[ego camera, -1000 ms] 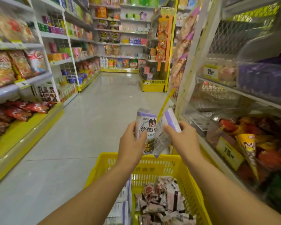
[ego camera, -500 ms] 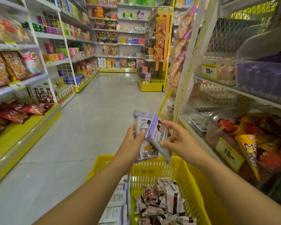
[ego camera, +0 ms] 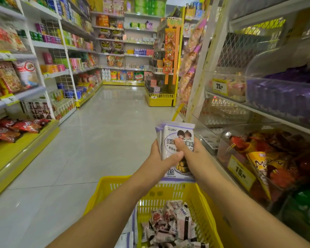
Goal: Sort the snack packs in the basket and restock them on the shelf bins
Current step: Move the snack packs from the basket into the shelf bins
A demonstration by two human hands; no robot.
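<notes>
Together, the left grip (ego camera: 159,154) and right grip (ego camera: 195,155) are clamped on a small stack of white-and-purple snack packs (ego camera: 179,131) held upright, with the left thumb across the front and the right fingers (ego camera: 180,143) curled over the print. Just below stands the yellow basket (ego camera: 113,179), with small wrapped snacks (ego camera: 170,224) heaped inside and more white-and-purple packs (ego camera: 127,238) at its left side. Clear shelf bins (ego camera: 258,163) stand to the right.

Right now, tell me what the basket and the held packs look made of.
Basket: likely moulded plastic, glossy yellow, with slotted walls. Packs: probably thin plastic film, printed white and purple, with a slight sheen.
</notes>
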